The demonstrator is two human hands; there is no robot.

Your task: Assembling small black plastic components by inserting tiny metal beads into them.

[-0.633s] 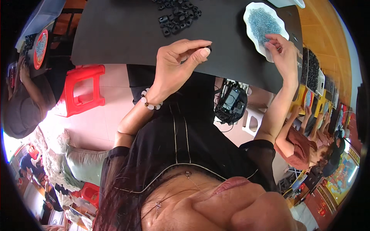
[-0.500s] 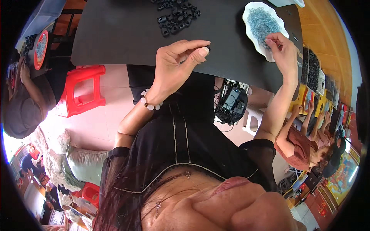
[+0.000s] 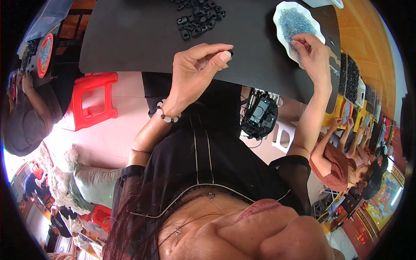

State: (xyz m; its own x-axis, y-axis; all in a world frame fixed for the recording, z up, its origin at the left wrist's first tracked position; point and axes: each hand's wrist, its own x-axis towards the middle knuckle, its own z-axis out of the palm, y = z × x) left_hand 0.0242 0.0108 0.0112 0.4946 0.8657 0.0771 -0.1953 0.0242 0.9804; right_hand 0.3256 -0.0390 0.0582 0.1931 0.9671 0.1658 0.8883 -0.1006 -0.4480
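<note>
My left hand [image 3: 197,65] is held over the near edge of the dark table, a beaded bracelet on its wrist. Its thumb and forefinger pinch a small black plastic part [image 3: 230,52], mostly hidden by the fingertips. My right hand [image 3: 315,58] reaches over a white scalloped dish [image 3: 277,22], thumb and forefinger bent together at the small silvery-blue pieces [image 3: 294,22] heaped in it, which look like tiny springs. Whatever lies between those fingertips is too small to make out. Beyond my left hand lies a pile of black plastic parts [image 3: 199,21] with holes, like cord locks.
The dark table [image 3: 130,39] ends close to my body. A red stool [image 3: 93,102] stands at the left, near a person beside a red dish [image 3: 45,56]. A black bag-like item with a phone [image 3: 262,113] is below the table edge. Other people sit at the right.
My left hand has shifted slightly left, still pinching the black part. My right hand has moved a little left, its fingertips staying at the dish's small pieces.
</note>
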